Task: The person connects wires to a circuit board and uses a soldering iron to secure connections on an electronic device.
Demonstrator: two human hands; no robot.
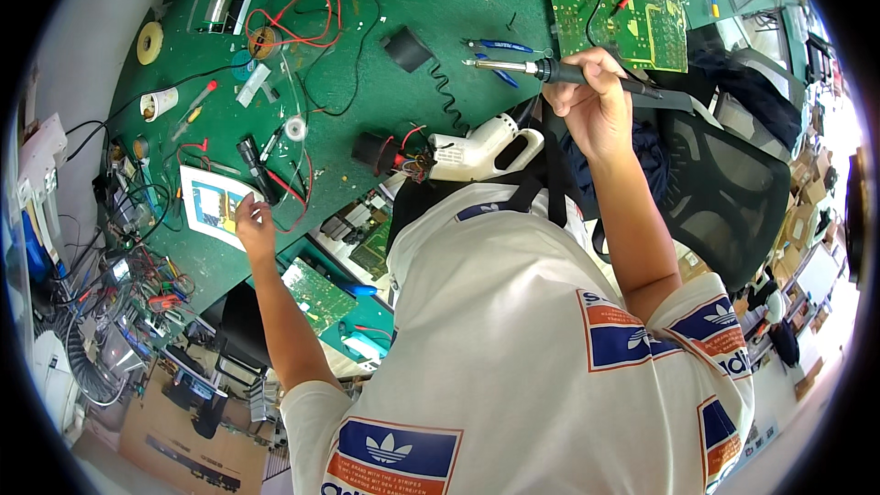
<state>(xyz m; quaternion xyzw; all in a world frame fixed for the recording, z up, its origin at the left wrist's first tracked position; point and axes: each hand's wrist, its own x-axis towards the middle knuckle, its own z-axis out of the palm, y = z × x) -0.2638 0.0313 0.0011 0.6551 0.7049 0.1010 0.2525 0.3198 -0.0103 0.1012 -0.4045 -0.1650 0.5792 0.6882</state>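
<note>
My right hand (596, 96) is closed around the dark handle of a soldering iron (518, 66), whose metal tip points left above the green bench. At the bench's left side, my left hand (256, 223) has its fingers curled at the edge of a white-bordered sheet (209, 206) with a blue and yellow picture; it seems to pinch that edge. A black flashlight (256, 167) lies just beyond this hand. In front of my body is a white pistol-shaped tool housing (486, 148), with a black round part (374, 153) and loose wires at its left end.
A large green circuit board (619, 18) lies at the far right, with blue-handled pliers (500, 44) nearby. Red cables (316, 14), a white cup (159, 104) and a tape roll (149, 43) occupy the left. A black mesh chair (724, 188) stands at right.
</note>
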